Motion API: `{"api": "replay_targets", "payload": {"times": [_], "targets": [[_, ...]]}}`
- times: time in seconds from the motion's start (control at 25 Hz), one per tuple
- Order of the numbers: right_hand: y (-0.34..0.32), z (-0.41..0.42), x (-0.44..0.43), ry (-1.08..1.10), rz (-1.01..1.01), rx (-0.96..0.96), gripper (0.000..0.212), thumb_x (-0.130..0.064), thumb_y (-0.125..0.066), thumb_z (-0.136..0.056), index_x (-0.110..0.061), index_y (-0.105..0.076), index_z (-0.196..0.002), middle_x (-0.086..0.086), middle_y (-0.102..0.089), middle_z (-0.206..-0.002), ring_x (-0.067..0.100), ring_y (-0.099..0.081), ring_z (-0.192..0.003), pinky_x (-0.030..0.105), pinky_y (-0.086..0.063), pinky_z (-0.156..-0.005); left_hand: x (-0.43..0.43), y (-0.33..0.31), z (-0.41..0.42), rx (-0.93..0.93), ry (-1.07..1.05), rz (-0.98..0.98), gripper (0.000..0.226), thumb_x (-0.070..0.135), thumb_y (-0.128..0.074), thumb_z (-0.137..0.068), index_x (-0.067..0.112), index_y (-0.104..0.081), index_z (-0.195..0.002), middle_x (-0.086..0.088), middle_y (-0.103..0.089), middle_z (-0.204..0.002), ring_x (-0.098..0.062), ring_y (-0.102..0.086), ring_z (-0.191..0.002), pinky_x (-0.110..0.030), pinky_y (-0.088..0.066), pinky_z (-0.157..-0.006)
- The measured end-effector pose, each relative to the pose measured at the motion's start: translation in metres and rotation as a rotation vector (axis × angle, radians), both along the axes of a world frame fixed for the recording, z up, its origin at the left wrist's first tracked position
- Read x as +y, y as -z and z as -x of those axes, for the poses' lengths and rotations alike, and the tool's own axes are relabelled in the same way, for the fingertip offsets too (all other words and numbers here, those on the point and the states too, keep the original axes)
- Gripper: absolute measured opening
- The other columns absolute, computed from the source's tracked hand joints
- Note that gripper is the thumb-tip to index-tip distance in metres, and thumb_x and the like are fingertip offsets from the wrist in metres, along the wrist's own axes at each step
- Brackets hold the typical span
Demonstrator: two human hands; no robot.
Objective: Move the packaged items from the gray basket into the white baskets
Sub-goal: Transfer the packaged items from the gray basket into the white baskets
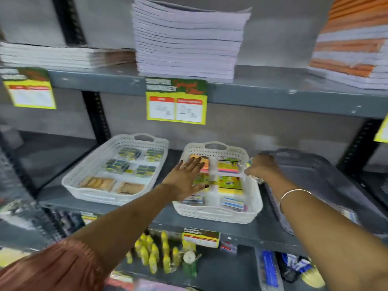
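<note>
1. We see the left hand [185, 179] flat, fingers spread wide, palm down over the left half of the right white basket [217, 208]; it grips nothing.
2. The right hand [263, 166] is curled at that basket's right rim, beside the gray basket [319, 179]. We cannot tell whether it pinches anything; blur hides the fingertips.
3. A thin bangle [294, 194] circles the right wrist.
4. Colourful packets [230, 181] lie in rows inside the right white basket.
5. The left white basket [88, 179] holds dark packets at the back and tan ones in front.
6. All three baskets sit on one gray shelf [168, 215].
7. Above hang a price tag [176, 101] and stacked notebooks [186, 38].
</note>
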State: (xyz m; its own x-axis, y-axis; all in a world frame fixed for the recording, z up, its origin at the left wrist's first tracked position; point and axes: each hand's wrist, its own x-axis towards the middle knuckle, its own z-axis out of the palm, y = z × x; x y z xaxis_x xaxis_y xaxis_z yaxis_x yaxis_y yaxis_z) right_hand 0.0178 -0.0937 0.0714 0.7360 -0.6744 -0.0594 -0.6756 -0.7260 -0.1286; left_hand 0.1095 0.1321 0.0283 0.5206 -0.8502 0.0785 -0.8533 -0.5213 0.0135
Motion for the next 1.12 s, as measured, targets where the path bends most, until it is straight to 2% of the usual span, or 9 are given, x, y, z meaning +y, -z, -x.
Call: {"api": "replay_targets", "payload": {"times": [0.12,0.2,0.32,0.44,0.56,0.68,0.88,1.12], "targets": [[-0.009,-0.047,0.055,-0.094,-0.012,-0.060,0.059,-0.040,-0.064,-0.078,-0.008,-0.057,-0.128,0.015,-0.053,-0.133,0.031,-0.045,-0.127,0.033,-0.041,-0.102,0.071,0.004,-0.035,-0.034,-0.118,-0.006,0.104,0.077,0.001,-0.065,0.015,-0.010,-0.148,-0.005,-0.005,-0.159,-0.021,-0.004,-0.146,-0.044,-0.008,-0.117],[-0.008,-0.082,0.099,-0.134,-0.060,-0.087,0.071,-0.043,-0.065,-0.069,-0.007,-0.053,-0.129,0.015,-0.049,-0.134,0.032,-0.041,-0.128,0.038,-0.043,-0.103,0.119,0.008,-0.054,-0.028,-0.212,-0.038,0.114,0.082,0.007,-0.056,0.015,-0.008,-0.148,-0.005,0.000,-0.159,-0.021,-0.001,-0.146,-0.044,-0.007,-0.117],[-0.005,-0.127,0.162,-0.183,-0.068,-0.160,0.067,-0.036,-0.066,-0.075,-0.003,-0.049,-0.130,0.017,-0.046,-0.133,0.033,-0.041,-0.129,0.038,-0.043,-0.104,0.175,0.021,-0.075,-0.014,-0.295,-0.063,0.086,0.069,-0.008,-0.081,0.015,-0.008,-0.148,-0.005,0.003,-0.159,-0.022,0.001,-0.146,-0.044,-0.007,-0.118],[0.002,-0.166,0.212,-0.216,-0.053,-0.155,0.067,-0.034,-0.068,-0.077,-0.004,-0.047,-0.133,0.016,-0.043,-0.137,0.032,-0.039,-0.130,0.038,-0.044,-0.101,0.203,0.033,-0.085,-0.042,-0.295,-0.048,0.078,0.063,-0.008,-0.084,0.017,-0.019,-0.145,-0.005,-0.004,-0.159,-0.021,-0.005,-0.146,-0.044,-0.012,-0.116],[0.015,-0.192,0.237,-0.220,-0.056,-0.094,0.068,-0.033,-0.069,-0.078,-0.004,-0.045,-0.134,0.016,-0.040,-0.140,0.032,-0.038,-0.132,0.040,-0.045,-0.100,0.206,0.040,-0.087,0.001,-0.304,-0.007,0.062,0.055,-0.026,-0.094,0.017,-0.027,-0.143,-0.004,-0.010,-0.159,-0.020,-0.007,-0.145,-0.045,-0.018,-0.115],[0.032,-0.207,0.250,-0.273,-0.049,-0.036,0.071,-0.035,-0.070,-0.079,-0.005,-0.044,-0.138,0.015,-0.038,-0.144,0.031,-0.035,-0.135,0.041,-0.044,-0.102,0.205,0.043,-0.087,0.020,-0.313,0.040,0.063,0.055,-0.030,-0.093,0.015,-0.029,-0.142,-0.003,-0.014,-0.158,-0.020,-0.011,-0.145,-0.043,-0.026,-0.112],[0.058,-0.233,0.261,-0.419,-0.008,0.060,0.079,-0.038,-0.067,-0.081,-0.008,-0.033,-0.145,0.017,-0.025,-0.154,0.031,-0.024,-0.144,0.041,-0.037,-0.110,0.204,0.045,-0.089,0.026,-0.327,0.037,0.065,0.057,-0.028,-0.092,0.015,-0.028,-0.142,-0.001,-0.012,-0.158,-0.019,-0.011,-0.145,-0.042,-0.028,-0.111],[0.078,-0.250,0.250,-0.470,0.005,0.196,0.065,-0.029,-0.065,-0.081,-0.011,-0.041,-0.139,0.017,-0.034,-0.147,0.031,-0.035,-0.137,0.039,-0.041,-0.106,0.204,0.046,-0.089,0.030,-0.312,0.068,0.065,0.056,-0.032,-0.091,0.014,-0.030,-0.141,-0.003,-0.014,-0.158,-0.021,-0.011,-0.145,-0.043,-0.022,-0.113]]}}
